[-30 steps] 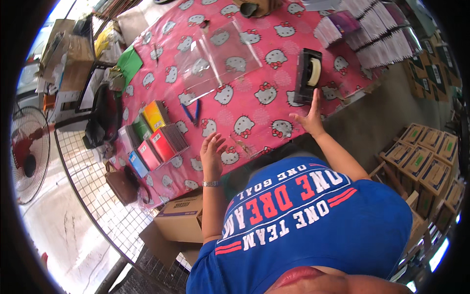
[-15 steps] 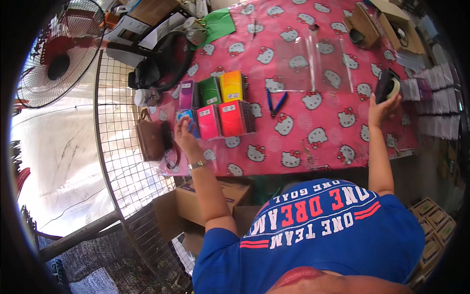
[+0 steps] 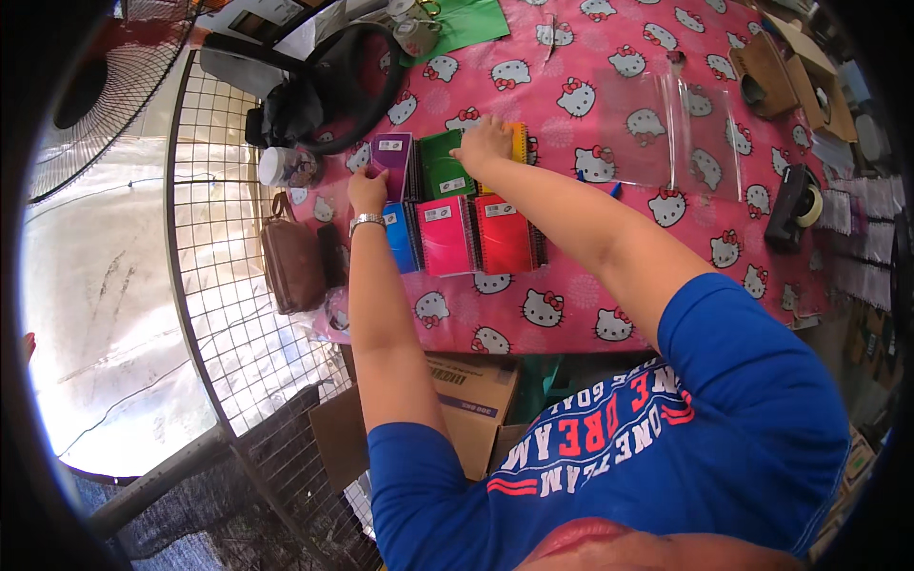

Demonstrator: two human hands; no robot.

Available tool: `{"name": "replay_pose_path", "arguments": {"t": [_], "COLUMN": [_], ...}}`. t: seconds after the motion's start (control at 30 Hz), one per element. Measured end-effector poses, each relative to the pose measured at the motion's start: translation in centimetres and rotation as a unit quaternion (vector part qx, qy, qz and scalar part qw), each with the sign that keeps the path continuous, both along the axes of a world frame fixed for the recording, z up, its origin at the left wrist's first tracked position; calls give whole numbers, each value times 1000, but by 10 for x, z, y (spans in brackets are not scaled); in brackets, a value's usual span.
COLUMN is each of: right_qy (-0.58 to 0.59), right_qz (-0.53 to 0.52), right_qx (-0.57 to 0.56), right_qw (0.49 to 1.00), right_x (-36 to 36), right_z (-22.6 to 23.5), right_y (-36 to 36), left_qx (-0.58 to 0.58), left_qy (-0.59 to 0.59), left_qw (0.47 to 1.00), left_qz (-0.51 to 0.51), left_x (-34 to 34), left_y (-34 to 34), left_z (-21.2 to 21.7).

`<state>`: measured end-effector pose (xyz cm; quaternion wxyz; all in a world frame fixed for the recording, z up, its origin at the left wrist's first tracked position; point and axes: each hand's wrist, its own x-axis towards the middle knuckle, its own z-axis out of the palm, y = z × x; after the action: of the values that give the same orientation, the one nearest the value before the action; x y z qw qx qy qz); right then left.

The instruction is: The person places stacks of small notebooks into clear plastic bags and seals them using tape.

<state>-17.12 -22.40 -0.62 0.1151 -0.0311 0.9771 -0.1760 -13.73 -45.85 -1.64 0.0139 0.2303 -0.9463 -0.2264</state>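
Observation:
Six small spiral notebooks lie in two rows on the pink table cover. My left hand (image 3: 368, 193) grips the lower left edge of the purple notebook (image 3: 393, 157) at the far left. My right hand (image 3: 486, 143) is over the yellow notebook (image 3: 520, 143), fingers apart, hiding most of it. Its thumb reaches over the right edge of the green notebook (image 3: 441, 164). In the near row are the blue notebook (image 3: 401, 238), the pink notebook (image 3: 446, 236) and the red notebook (image 3: 506, 236). Blue-handled pliers (image 3: 615, 189) show partly beyond my right forearm.
A black tape dispenser (image 3: 794, 207) stands at the right, beside wrapped packs (image 3: 862, 247). Clear plastic sheets (image 3: 657, 133) lie at the far middle. On the left are a brown pouch (image 3: 293, 266), a lidded jar (image 3: 286, 167), a black bag (image 3: 347, 86) and a wire grid (image 3: 228, 285).
My right hand has left the tape dispenser and crossed left to the yellow notebook. My left hand has moved from the blue notebook up to the purple one. The view has shifted.

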Motion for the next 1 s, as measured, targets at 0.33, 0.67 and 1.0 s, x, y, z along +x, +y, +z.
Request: {"name": "replay_pose_path", "arguments": {"t": [0.33, 0.67, 1.0], "right_qy": [-11, -14, 6], "right_qz": [-89, -114, -127], "right_qx": [-98, -428, -522], "right_qw": [991, 896, 843], "right_x": [0, 17, 11], "right_z": [5, 28, 34], "right_y": [-30, -100, -117], "left_qx": [12, 447, 460], "left_qy": [-2, 39, 99], "left_qw": [999, 886, 881], "left_qz": [50, 119, 44], "left_x": [2, 9, 27], "left_y": [-39, -36, -15], "left_z": [1, 25, 31]}}
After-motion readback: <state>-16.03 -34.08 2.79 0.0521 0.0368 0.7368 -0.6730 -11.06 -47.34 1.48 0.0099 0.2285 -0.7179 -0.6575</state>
